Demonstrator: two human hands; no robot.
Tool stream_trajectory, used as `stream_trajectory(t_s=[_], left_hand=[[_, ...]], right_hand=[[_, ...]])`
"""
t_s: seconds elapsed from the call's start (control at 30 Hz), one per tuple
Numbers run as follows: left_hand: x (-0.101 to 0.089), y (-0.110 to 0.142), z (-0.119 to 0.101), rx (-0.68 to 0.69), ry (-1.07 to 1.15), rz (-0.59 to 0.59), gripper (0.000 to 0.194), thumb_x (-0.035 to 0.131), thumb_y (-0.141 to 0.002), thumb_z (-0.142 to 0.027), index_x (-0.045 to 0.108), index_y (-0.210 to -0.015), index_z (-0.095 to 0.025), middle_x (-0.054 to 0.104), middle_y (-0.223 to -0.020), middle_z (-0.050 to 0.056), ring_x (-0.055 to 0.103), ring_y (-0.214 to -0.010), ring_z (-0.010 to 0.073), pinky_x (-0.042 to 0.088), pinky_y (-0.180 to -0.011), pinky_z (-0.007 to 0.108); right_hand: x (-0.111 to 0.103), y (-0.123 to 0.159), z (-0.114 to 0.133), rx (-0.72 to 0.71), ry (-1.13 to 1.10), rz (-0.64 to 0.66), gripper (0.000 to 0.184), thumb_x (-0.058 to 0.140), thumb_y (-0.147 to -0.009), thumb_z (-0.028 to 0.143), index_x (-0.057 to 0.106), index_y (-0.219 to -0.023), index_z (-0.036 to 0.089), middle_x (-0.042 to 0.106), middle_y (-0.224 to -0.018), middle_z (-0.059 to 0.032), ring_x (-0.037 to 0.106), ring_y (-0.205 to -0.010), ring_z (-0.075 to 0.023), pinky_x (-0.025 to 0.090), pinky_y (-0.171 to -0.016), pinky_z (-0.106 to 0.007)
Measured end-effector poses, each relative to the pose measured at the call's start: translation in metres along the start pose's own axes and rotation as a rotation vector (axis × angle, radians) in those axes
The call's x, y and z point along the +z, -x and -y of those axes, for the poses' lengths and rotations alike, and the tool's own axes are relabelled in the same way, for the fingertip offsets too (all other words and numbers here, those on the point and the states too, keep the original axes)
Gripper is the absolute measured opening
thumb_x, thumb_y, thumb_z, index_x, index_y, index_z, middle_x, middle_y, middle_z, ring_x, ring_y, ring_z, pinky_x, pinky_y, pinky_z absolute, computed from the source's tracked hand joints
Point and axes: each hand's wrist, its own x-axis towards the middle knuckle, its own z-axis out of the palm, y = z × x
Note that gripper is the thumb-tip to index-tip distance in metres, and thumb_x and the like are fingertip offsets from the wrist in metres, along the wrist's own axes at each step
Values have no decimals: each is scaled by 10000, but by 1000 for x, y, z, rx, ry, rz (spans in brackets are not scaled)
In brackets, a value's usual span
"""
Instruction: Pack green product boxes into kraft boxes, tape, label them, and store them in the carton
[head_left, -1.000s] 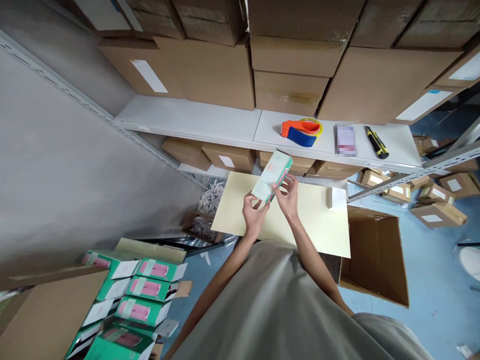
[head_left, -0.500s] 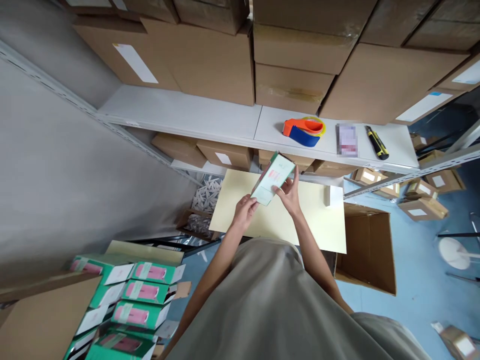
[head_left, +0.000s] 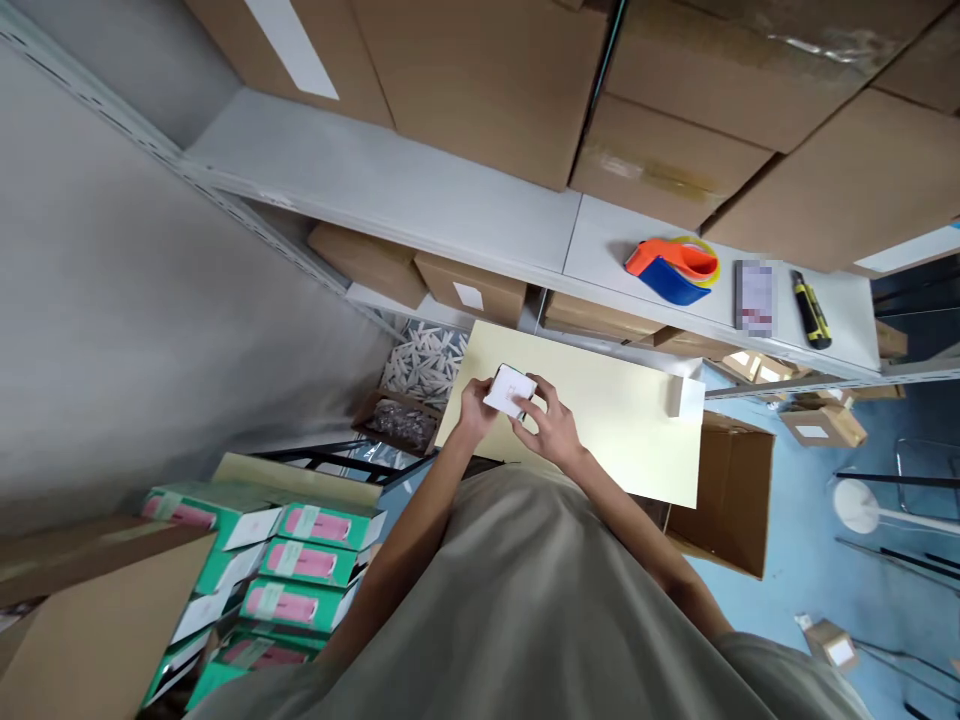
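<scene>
A small product box [head_left: 510, 390] is held up over the cream board, its white end turned toward me. My left hand [head_left: 475, 408] grips it along the left side. My right hand [head_left: 553, 428] is at the box's right side, a finger laid on the white end and the other fingers around the edge. The box's long sides are mostly hidden from this angle. Below both hands lies the cream board [head_left: 600, 420]. On the board's right end stands a small white box [head_left: 685, 397].
Green boxes with pink pictures [head_left: 300, 560] stand at lower left, several with raised flaps. An open carton [head_left: 731, 490] is right of the board. The shelf [head_left: 480, 235] ahead bears a tape dispenser [head_left: 675, 268], a blurred-out packet [head_left: 756, 298], a utility knife [head_left: 811, 310] and large cartons.
The box has tipped so its white end faces me instead of its long pale green side. Both hands have come lower and nearer to me. The view has shifted.
</scene>
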Motion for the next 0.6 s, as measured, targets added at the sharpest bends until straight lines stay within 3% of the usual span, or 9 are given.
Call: stream_trajectory(t_s=[0.13,0.23,0.3,0.4,0.47,0.6], left_hand=[[-35,-5,-8,-56,-34,-138,91,603,-838,-114,606,-818,-203,647,-686,0,614,-626,163,473,-622,239],[-57,-8,-11,-88,-48,-251,141,573,-885,-69,619,-898,-202,667,-734,6,619,-655,159,494,-651,234],[-65,-14,-14,-86,-38,-303,153,568,-930,-70,630,-962,-205,687,-791,15,657,-722,161,537,-716,234],[-66,-27,-19,-67,-4,-328,141,586,-971,-96,626,-1022,-221,703,-885,30,716,-872,172,596,-886,263],[-63,-36,-22,-65,20,-311,127,623,-969,-117,626,-1041,-222,712,-941,53,740,-972,194,605,-990,305],[-61,-46,-25,-72,51,-254,105,688,-961,-151,649,-1041,-206,708,-970,99,744,-1036,223,593,-1073,355]], right_hand=[[43,-25,-27,317,-217,55,497,659,-1022,378,559,-1496,266,591,-1588,-192,735,-1302,-301,710,-967,-454],[87,-60,-56,582,-424,194,509,638,-958,364,529,-1442,251,697,-1439,-137,781,-1089,-228,700,-957,-417],[118,-87,-70,703,-433,292,492,627,-923,331,535,-1401,264,746,-1348,-82,772,-1007,-196,684,-972,-396],[155,-124,-82,784,-333,388,467,616,-913,307,568,-1377,282,787,-1200,-32,765,-1014,-212,648,-1039,-411],[169,-143,-88,808,-269,412,482,607,-924,311,576,-1404,278,792,-1178,-46,767,-1073,-253,624,-1082,-454],[172,-164,-98,854,-148,440,614,585,-916,276,528,-1525,226,790,-1239,-117,754,-1191,-328,591,-1125,-536]])
